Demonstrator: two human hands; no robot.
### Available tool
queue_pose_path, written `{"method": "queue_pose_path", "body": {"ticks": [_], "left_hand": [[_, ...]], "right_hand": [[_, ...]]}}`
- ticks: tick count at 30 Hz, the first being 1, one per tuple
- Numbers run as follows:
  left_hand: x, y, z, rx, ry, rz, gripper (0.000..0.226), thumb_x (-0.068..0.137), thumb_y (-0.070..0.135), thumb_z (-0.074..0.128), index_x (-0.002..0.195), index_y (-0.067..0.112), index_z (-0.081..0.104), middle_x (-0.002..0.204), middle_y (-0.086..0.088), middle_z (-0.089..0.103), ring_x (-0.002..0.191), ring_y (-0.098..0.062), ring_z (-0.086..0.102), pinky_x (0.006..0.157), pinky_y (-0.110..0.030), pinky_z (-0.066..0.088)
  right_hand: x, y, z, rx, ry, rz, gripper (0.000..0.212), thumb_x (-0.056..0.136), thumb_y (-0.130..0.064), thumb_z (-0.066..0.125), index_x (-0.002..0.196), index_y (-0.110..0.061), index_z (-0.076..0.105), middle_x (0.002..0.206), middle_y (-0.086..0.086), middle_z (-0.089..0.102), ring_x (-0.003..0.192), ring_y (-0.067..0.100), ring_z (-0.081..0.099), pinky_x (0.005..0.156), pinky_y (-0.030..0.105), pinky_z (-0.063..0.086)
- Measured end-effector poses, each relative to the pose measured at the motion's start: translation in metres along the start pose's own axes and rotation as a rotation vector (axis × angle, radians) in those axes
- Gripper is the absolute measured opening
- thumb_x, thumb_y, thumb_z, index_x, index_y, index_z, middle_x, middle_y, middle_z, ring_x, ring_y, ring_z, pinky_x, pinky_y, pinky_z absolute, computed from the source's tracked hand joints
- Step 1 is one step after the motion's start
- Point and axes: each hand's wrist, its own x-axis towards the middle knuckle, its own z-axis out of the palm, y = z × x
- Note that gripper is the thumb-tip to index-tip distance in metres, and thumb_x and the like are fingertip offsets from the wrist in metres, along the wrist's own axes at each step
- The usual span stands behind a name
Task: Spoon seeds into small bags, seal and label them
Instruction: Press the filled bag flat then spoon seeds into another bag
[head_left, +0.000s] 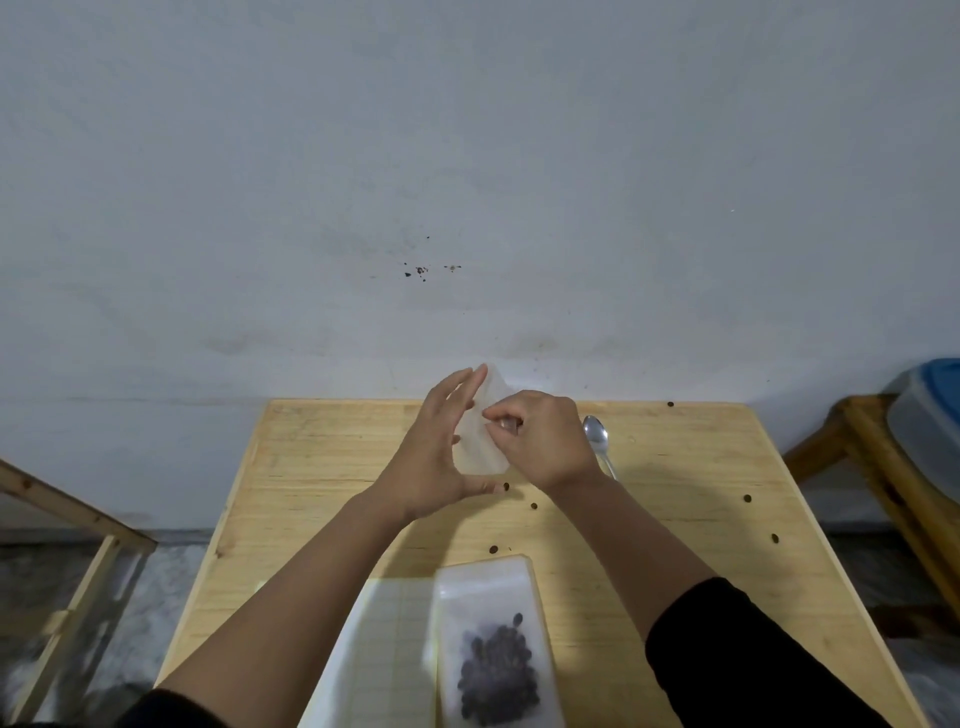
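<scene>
A small translucent bag (480, 447) is held up above the far half of the wooden table (322, 467). My left hand (436, 457) cradles it, fingers straight along its left side and thumb under its bottom edge. My right hand (540, 441) pinches the bag's right edge with curled fingers. A metal spoon (600, 441) lies on the table just right of my right hand. Near the front edge lies a larger clear bag of dark seeds (496, 660), beside a sheet of labels (384, 654).
Loose dark seeds (533, 505) are scattered over the tabletop. A grey wall stands right behind the table. A wooden stand with a blue-lidded container (930, 415) is at the right, and a wooden frame (78, 525) at the left.
</scene>
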Motion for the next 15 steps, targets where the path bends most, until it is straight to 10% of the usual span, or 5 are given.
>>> {"method": "queue_pose_path", "body": {"ticks": [15], "left_hand": [[-0.0018, -0.0036, 0.0054, 0.105, 0.207, -0.015, 0.072, 0.052, 0.047, 0.066, 0.119, 0.024, 0.049, 0.120, 0.025, 0.046, 0.111, 0.008, 0.043, 0.085, -0.001, 0.032]], "right_hand": [[0.0010, -0.0015, 0.0013, -0.164, -0.174, 0.090, 0.048, 0.077, -0.040, 0.071, 0.116, -0.015, 0.064, 0.112, 0.001, 0.061, 0.099, 0.016, 0.058, 0.081, 0.020, 0.037]]}}
